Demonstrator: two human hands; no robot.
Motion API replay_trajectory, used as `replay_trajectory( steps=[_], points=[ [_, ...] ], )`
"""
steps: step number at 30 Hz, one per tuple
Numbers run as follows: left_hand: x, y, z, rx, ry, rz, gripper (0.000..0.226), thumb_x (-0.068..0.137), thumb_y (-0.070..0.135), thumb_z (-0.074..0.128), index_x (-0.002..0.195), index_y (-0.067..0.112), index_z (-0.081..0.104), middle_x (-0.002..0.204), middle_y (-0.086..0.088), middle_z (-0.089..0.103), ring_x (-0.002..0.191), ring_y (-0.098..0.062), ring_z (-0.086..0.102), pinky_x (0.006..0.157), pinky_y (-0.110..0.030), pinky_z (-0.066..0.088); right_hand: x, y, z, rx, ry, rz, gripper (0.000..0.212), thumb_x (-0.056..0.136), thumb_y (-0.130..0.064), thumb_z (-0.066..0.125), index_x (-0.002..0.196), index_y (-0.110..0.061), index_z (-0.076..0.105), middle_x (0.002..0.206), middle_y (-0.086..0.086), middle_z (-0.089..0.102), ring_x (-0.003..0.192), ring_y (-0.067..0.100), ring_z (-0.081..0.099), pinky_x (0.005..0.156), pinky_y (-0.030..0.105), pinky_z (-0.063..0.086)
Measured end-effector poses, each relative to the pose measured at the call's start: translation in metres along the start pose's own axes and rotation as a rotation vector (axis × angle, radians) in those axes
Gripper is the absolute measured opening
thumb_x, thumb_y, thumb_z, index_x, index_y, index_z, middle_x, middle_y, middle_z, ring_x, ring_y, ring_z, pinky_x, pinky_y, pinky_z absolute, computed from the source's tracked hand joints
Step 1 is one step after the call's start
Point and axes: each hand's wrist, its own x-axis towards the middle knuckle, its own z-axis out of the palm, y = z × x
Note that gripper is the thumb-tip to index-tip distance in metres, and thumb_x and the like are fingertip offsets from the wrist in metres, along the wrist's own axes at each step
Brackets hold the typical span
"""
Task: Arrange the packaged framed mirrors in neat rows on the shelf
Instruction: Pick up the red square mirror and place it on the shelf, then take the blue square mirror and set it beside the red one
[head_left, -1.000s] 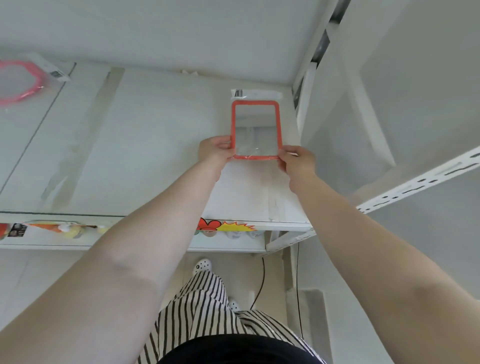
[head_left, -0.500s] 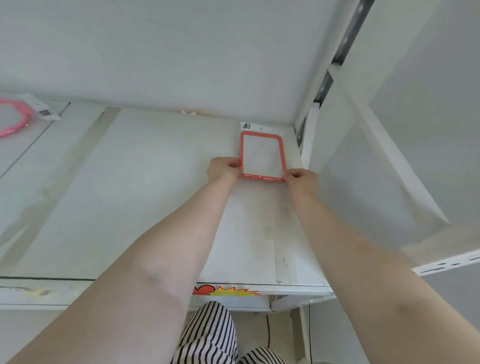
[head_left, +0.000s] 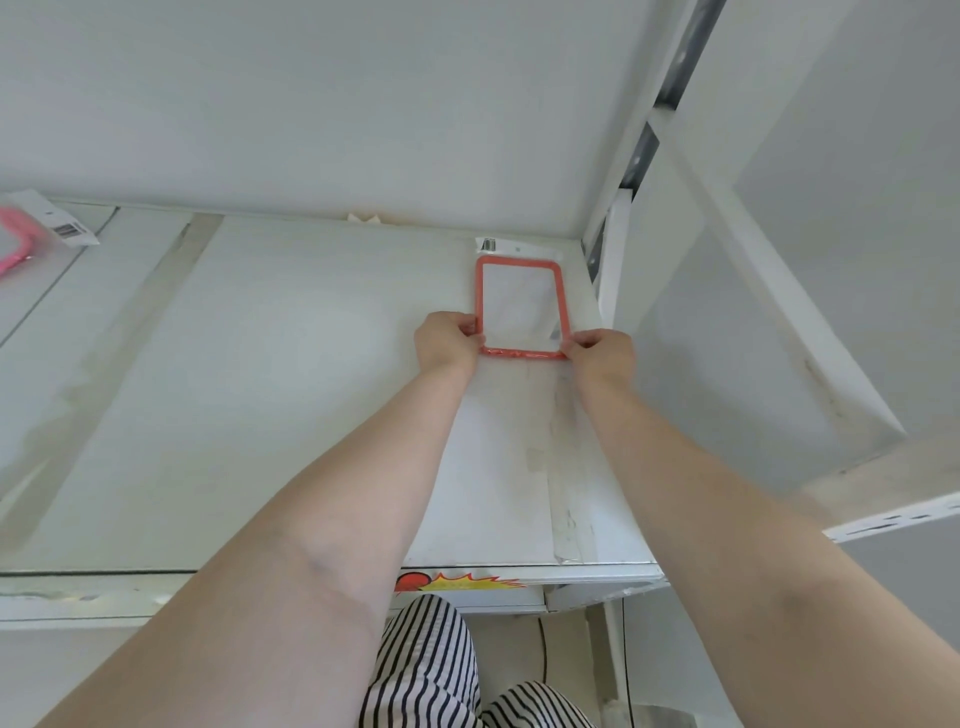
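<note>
Both grips pinched on near corners of orange-framed mirror (head_left: 521, 310): left hand (head_left: 445, 340) on left corner, right hand (head_left: 602, 351) on right. Mirror lies flat at back right corner of shelf (head_left: 291, 395), hang tab w/ barcode toward wall. Prob light, stiff frame, slippery plastic sleeve, glass fragile imo, so hold frame edges. Pink mirror (head_left: 21, 241) far left.

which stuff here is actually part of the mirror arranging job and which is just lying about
Part of the job:
orange-framed mirror, held at its near corners by left hand and right hand
pink-framed mirror, far left
shelf

Just there:
cartoon sticker on the shelf edge
</note>
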Motion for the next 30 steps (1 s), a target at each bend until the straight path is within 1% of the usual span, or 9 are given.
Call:
replay_trajectory(
  steps=[2, 4, 6, 8, 12, 14, 18, 21, 30],
  points=[
    [0.0, 0.0, -0.001, 0.006, 0.002, 0.003, 0.037, 0.083, 0.008, 0.067, 0.12, 0.01, 0.066, 0.118, -0.009, 0.069, 0.11, -0.021, 0.063, 0.095, -0.02, 0.043, 0.0, -0.001, -0.001, -0.017, -0.003, 0.005, 0.012, 0.083, -0.018, 0.07, 0.095, -0.014, 0.072, 0.089, -0.001, 0.067, 0.095, 0.024, 0.067, 0.081, 0.029, 0.05],
    [0.0, 0.0, -0.004, -0.001, 0.008, -0.002, 0.039, 0.085, 0.013, 0.067, 0.123, 0.01, 0.063, 0.118, -0.009, 0.067, 0.11, -0.023, 0.063, 0.097, -0.025, 0.045, -0.003, -0.003, -0.002, -0.046, 0.002, 0.018, 0.025, 0.084, -0.022, 0.069, 0.108, -0.013, 0.068, 0.1, 0.001, 0.065, 0.101, 0.024, 0.065, 0.083, 0.027, 0.047],
    [-0.003, 0.003, -0.008, 0.009, 0.008, 0.012, 0.041, 0.085, 0.016, 0.067, 0.126, 0.012, 0.061, 0.119, -0.009, 0.065, 0.11, -0.024, 0.062, 0.099, -0.029, 0.046, -0.007, -0.006, -0.007, -0.103, 0.028, 0.034, 0.039, 0.085, -0.027, 0.068, 0.12, -0.012, 0.061, 0.119, 0.006, 0.061, 0.108, 0.026, 0.061, 0.092, 0.032, 0.048],
    [-0.011, 0.007, -0.014, 0.037, -0.007, 0.036, 0.043, 0.086, 0.018, 0.066, 0.128, 0.013, 0.059, 0.121, -0.008, 0.065, 0.111, -0.024, 0.061, 0.099, -0.031, 0.047, -0.017, -0.009, -0.013, -0.145, 0.044, 0.016, 0.044, 0.085, -0.029, 0.068, 0.124, -0.013, 0.057, 0.126, 0.01, 0.055, 0.113, 0.029, 0.058, 0.098, 0.038, 0.048],
    [-0.036, 0.019, -0.035, 0.122, -0.069, 0.092, 0.046, 0.086, 0.017, 0.066, 0.13, 0.015, 0.056, 0.125, -0.007, 0.063, 0.115, -0.023, 0.059, 0.097, -0.033, 0.048, -0.05, -0.022, -0.029, -0.238, 0.0, -0.102, 0.039, 0.088, -0.029, 0.065, 0.124, -0.014, 0.058, 0.125, 0.012, 0.057, 0.115, 0.029, 0.056, 0.099, 0.041, 0.047],
    [-0.054, 0.025, -0.049, 0.198, -0.109, 0.119, 0.047, 0.085, 0.016, 0.066, 0.132, 0.016, 0.056, 0.127, -0.006, 0.062, 0.117, -0.023, 0.058, 0.097, -0.03, 0.046, -0.073, -0.032, -0.037, -0.286, -0.057, -0.194, 0.036, 0.088, -0.024, 0.065, 0.121, -0.013, 0.061, 0.12, 0.011, 0.061, 0.113, 0.028, 0.057, 0.095, 0.036, 0.047],
    [-0.1, 0.027, -0.089, 0.403, -0.159, 0.207, 0.049, 0.085, 0.016, 0.064, 0.132, 0.019, 0.055, 0.131, -0.003, 0.06, 0.121, -0.022, 0.055, 0.101, -0.029, 0.043, -0.126, -0.048, -0.046, -0.35, -0.241, -0.358, 0.036, 0.087, -0.018, 0.066, 0.123, -0.015, 0.061, 0.122, 0.006, 0.061, 0.114, 0.022, 0.057, 0.095, 0.032, 0.046],
    [-0.132, 0.014, -0.122, 0.542, -0.18, 0.263, 0.048, 0.084, 0.014, 0.063, 0.132, 0.019, 0.056, 0.131, -0.004, 0.059, 0.122, -0.022, 0.055, 0.101, -0.031, 0.044, -0.162, -0.053, -0.044, -0.401, -0.364, -0.446, 0.04, 0.085, -0.016, 0.068, 0.124, -0.014, 0.061, 0.123, 0.006, 0.062, 0.116, 0.022, 0.056, 0.099, 0.034, 0.045],
    [-0.182, -0.043, -0.214, 0.679, -0.102, 0.188, 0.05, 0.086, 0.014, 0.059, 0.135, 0.023, 0.052, 0.131, 0.0, 0.058, 0.119, -0.023, 0.054, 0.094, -0.032, 0.047, -0.246, -0.068, -0.008, -0.571, -0.497, -0.636, 0.042, 0.087, -0.021, 0.064, 0.128, -0.02, 0.057, 0.123, 0.003, 0.059, 0.121, 0.021, 0.049, 0.088, 0.033, 0.047]
  ],
)
